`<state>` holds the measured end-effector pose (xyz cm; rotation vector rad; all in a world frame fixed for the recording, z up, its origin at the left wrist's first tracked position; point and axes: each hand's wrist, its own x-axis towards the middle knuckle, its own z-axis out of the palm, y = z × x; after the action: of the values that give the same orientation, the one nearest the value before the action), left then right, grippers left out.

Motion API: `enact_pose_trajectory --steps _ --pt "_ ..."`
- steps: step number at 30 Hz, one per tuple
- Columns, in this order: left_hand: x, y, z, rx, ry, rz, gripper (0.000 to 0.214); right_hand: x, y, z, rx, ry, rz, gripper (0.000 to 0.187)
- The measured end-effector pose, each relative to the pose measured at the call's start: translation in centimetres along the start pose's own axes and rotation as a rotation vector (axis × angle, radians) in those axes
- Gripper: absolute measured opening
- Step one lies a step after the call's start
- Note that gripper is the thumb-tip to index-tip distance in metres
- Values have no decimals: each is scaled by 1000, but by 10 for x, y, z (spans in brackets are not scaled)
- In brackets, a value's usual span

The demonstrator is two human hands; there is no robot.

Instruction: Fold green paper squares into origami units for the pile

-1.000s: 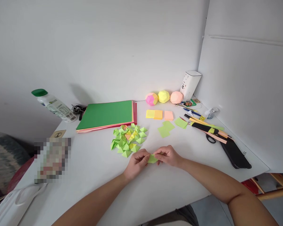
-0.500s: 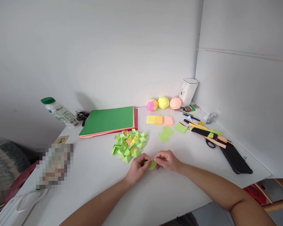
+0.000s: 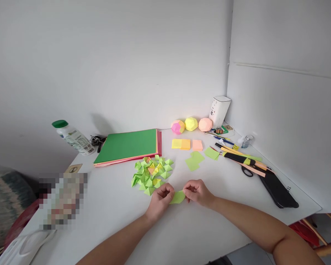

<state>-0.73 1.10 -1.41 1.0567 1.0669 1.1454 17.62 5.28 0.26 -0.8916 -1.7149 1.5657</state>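
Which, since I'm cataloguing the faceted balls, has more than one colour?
The leftmost ball shows pink and yellow-orange faces, while the middle ball shows only yellow and the rightmost ball only peach.

green paper [image 3: 177,197] partly hidden by the fingers [image 3: 165,189], pixelated item [image 3: 66,202] indistinct, bottle lettering [image 3: 81,142] too small to read

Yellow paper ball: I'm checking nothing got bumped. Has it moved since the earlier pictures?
No. The view shifted, but the yellow paper ball keeps its place right of the green-topped paper stack.
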Motion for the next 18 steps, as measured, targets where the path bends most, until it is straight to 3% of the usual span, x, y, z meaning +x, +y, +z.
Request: enact_pose_trajectory --steps 8,13,18 --pt "-1 8 2 39 -113 6 25 1 3 0 -8 4 -15 12" --pt "-1 6 5 202 -113 33 23 1 11 2 -99 -68 -61 6" --pt "-2 1 6 304 -106 78 16 1 12 4 -181 -47 -72 4"
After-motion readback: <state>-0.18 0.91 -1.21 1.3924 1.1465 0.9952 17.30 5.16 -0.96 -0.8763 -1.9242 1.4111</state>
